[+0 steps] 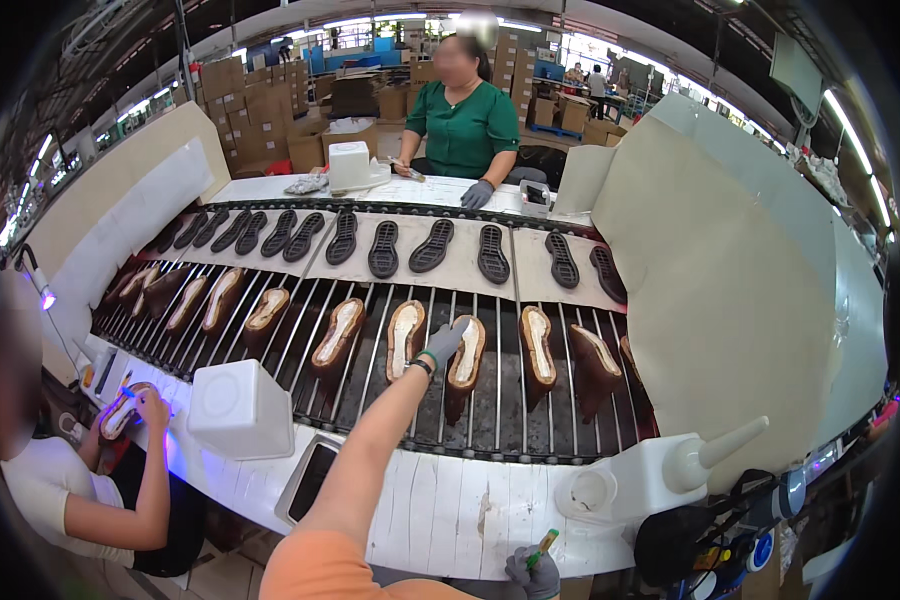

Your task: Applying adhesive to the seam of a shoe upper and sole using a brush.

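Observation:
My left hand, in a grey glove, reaches out over the roller conveyor and grips the top end of a brown shoe upper with a white insole. More brown uppers lie on either side of it, such as one on the left and one on the right. My right hand, also grey-gloved, stays low at the bottom edge, closed around a small yellow-green tool.
Black soles lie in a row on the far belt. A white box, a dark tray and a white squeeze bottle stand on the near ledge. A seated person at left holds a shoe; another person stands opposite.

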A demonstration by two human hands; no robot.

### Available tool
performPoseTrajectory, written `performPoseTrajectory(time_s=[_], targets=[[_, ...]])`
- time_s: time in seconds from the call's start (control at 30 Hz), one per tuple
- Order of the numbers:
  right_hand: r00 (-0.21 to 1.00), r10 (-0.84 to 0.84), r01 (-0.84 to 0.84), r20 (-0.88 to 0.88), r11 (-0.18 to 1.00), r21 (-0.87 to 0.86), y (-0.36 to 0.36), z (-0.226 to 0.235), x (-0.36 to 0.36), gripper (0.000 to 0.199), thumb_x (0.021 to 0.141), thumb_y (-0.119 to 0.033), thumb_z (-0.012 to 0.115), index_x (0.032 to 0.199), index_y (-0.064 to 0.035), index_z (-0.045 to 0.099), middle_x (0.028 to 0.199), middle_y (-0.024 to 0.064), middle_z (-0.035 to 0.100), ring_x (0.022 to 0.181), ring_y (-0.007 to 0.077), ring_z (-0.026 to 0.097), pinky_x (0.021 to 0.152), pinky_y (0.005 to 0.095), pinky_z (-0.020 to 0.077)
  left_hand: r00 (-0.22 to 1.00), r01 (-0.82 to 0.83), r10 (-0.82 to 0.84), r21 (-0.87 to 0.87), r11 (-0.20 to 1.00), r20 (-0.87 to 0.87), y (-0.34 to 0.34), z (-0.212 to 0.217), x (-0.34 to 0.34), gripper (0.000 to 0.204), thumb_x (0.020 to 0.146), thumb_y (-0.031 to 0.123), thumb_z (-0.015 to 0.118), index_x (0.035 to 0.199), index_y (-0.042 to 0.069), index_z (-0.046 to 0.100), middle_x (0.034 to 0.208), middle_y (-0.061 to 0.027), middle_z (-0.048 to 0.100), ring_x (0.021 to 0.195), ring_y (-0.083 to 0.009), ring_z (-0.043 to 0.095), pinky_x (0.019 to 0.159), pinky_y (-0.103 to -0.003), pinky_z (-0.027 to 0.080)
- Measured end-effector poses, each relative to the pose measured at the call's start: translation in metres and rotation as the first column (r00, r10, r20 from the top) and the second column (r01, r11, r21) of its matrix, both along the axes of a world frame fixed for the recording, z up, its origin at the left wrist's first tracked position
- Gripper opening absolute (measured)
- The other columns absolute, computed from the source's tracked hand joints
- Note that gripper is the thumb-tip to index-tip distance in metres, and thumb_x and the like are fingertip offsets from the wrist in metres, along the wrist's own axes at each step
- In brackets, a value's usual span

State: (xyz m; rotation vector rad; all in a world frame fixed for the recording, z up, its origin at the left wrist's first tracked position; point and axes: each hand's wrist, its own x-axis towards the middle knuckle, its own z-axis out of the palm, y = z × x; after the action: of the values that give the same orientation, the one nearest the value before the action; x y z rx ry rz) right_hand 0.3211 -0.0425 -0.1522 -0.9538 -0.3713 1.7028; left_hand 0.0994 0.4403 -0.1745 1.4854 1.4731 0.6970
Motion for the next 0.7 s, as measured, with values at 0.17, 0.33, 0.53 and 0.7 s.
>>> performPoseTrajectory(time_s=[0.17, 0.33, 0.53, 0.7], targets=[[0.958, 0.288, -0.279, -0.014, 0.937, 0.211, 0.032, 0.009, -0.011, 0.052, 0.091, -0.054, 0.055, 0.070, -0.0063, 0.051, 0.052, 0.0005, 0.041, 0.041, 0.0106, 0.035, 0.041, 0.0243, 0.0262, 0.592, -0.315, 0.338, -0.175, 0.933, 0.731, 0.066, -0.051, -0.129, 0.080, 0.083, 0.067, 0.053, 0.120, -0.003, 0.060, 0.118, -0.0146, 0.063, 0.105, -0.0256, 0.060, 0.096, -0.033, 0.044], [0.979, 0.202, -0.197, -0.019, 0.966, 0.167, 0.014, 0.010, 0.001, 0.050, 0.091, -0.052, 0.057, 0.074, -0.0050, 0.056, 0.053, 0.0006, 0.041, 0.042, 0.0109, 0.036, 0.041, 0.0245, 0.0268, 0.661, -0.027, 0.121, -0.138, 0.990, 0.741, -0.039, 0.029, 0.003, 0.050, 0.092, 0.048, 0.056, 0.113, 0.003, 0.065, 0.107, -0.0048, 0.066, 0.096, -0.0145, 0.060, 0.088, -0.028, 0.046], [0.910, 0.319, -0.285, -0.265, 0.945, 0.157, 0.018, -0.036, 0.016, 0.032, 0.080, -0.032, 0.073, 0.084, -0.0019, 0.063, 0.062, 0.0066, 0.054, 0.051, 0.0160, 0.044, 0.051, 0.0290, 0.0323, 0.910, -0.226, 0.207, 0.011, 0.974, 0.360, -0.061, -0.009, -0.023, 0.057, 0.089, 0.051, 0.059, 0.110, -0.002, 0.064, 0.098, -0.0063, 0.064, 0.089, -0.0127, 0.058, 0.084, -0.027, 0.046], [0.938, 0.269, -0.208, -0.220, 0.941, 0.266, 0.014, -0.028, 0.008, 0.032, 0.084, -0.036, 0.068, 0.089, -0.0051, 0.065, 0.061, 0.0055, 0.052, 0.049, 0.0159, 0.041, 0.050, 0.0311, 0.0283, 0.494, -0.259, 0.228, -0.108, 0.960, 0.839, -0.110, 0.055, -0.020, 0.055, 0.091, 0.047, 0.058, 0.122, 0.002, 0.060, 0.112, -0.0040, 0.063, 0.100, -0.0147, 0.059, 0.089, -0.028, 0.047]])
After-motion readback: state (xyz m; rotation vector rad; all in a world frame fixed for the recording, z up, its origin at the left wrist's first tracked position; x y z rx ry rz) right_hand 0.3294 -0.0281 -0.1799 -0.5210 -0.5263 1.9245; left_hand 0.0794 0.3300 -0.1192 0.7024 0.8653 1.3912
